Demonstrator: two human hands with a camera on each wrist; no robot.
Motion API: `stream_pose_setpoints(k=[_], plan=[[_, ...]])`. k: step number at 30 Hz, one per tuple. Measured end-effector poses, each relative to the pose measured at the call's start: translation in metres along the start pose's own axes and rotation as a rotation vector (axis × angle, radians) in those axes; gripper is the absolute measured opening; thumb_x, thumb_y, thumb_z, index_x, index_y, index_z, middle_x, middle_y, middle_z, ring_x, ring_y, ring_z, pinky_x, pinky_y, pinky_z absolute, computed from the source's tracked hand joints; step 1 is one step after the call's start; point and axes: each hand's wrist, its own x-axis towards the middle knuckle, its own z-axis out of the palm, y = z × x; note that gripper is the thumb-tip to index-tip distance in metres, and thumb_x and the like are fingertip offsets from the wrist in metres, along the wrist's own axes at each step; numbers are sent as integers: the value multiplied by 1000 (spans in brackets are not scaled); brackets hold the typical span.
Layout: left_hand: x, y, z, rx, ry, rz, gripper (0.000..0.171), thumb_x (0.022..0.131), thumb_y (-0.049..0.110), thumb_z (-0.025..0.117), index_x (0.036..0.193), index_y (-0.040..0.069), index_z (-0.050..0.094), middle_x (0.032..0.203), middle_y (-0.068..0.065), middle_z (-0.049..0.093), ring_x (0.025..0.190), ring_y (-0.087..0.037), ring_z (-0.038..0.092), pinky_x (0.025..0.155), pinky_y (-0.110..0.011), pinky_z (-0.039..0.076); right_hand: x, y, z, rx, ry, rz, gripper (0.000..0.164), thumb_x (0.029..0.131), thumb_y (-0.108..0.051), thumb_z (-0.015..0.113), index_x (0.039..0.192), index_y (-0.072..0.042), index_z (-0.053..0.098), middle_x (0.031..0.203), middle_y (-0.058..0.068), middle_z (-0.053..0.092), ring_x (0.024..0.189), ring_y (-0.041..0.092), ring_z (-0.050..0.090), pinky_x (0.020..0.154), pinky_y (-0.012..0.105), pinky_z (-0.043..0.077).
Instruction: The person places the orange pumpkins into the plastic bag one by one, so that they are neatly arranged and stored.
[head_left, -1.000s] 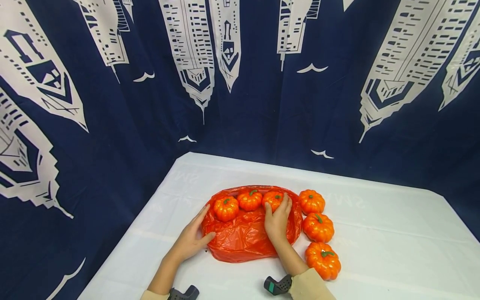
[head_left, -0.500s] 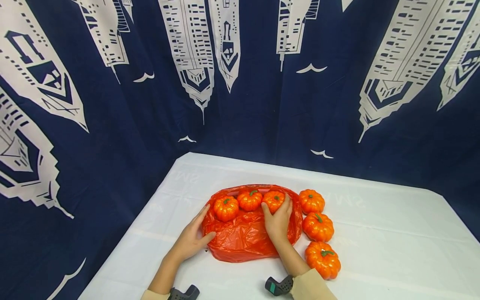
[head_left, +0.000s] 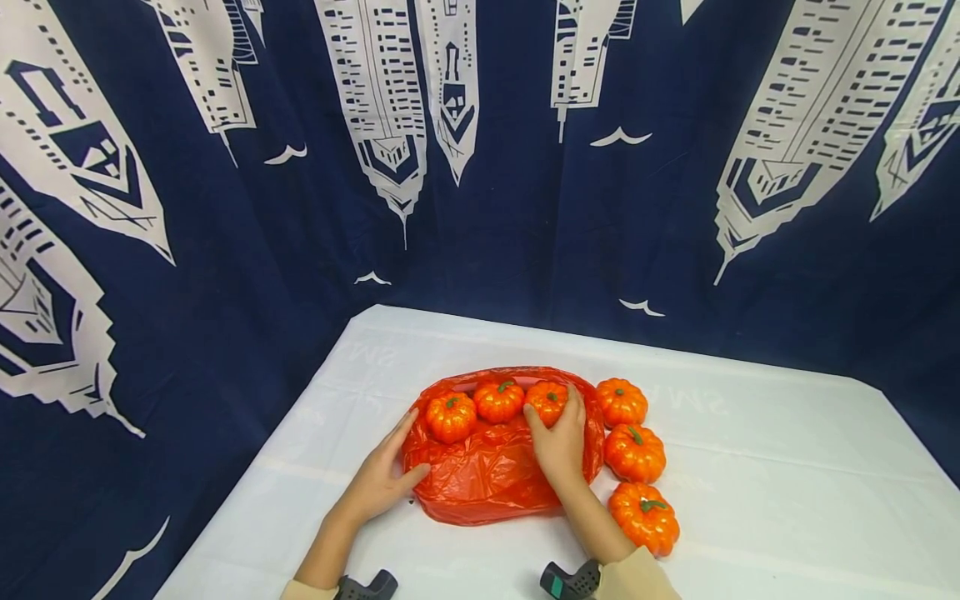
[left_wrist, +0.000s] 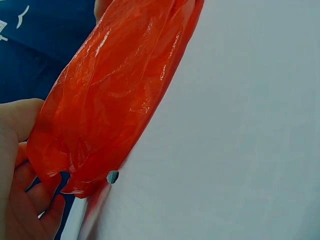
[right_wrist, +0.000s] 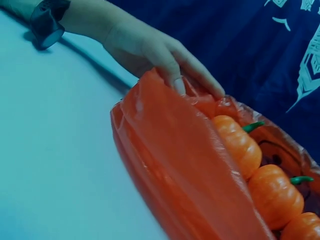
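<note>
Head view: set high, looking forward and down on the tabletop (head_left: pixel 780 475), far edge and both far corners included. Left wrist view: close and tilted, facing along the near side of the red bag (left_wrist: pixel 115 95). Right wrist view: likewise close and tilted, facing across the bag toward the left hand (right_wrist: pixel 146 52). Common to head and right wrist views: bag, left hand, pumpkins (right_wrist: pixel 274 196).

Navy-blue cloth backdrop (head_left: pixel 495 258), inverted white tower prints (head_left: pixel 378 83), small white bird shapes (head_left: pixel 619 137), white table cover (head_left: pixel 780 492) in front, faintly creased
</note>
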Motion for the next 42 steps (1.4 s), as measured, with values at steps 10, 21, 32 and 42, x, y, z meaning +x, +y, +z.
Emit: stream_pose_setpoints(k=[10, 21, 32, 42], plan=[[0, 0, 1, -1, -4, 6, 80, 87, 23, 72, 154, 10, 30, 157, -13, 28, 141, -37, 29, 110, -58, 28, -1, -5, -26, -5, -107, 17, 70, 94, -28, 63, 150, -1, 30, 150, 24, 34, 137, 42, 32, 112, 59, 25], [-1, 1, 0, 6, 8, 6, 80, 86, 18, 73, 154, 9, 31, 157, -14, 29, 140, -38, 30, 110, -58, 27, -6, -16, -53, 218, -221, -12, 57, 96, -20, 63, 145, -2, 39, 149, 20, 39, 140, 33, 34, 114, 45, 28], [0, 0, 2, 6, 13, 17, 79, 86, 16, 73, 153, 9, 31, 157, -13, 30, 140, -37, 30, 110, -57, 27, -4, -20, -91, 175, -336, -25, 60, 97, -28, 62, 146, -3, 38, 149, 18, 40, 138, 31, 37, 112, 42, 31], [0, 0, 2, 6, 14, 20, 79, 86, 17, 73, 154, 10, 31, 157, -13, 29, 141, -37, 30, 110, -57, 26, 3, -13, -124, 115, -384, -81, 58, 98, -31, 59, 144, -1, 41, 145, 20, 45, 133, 35, 44, 102, 31, 44]])
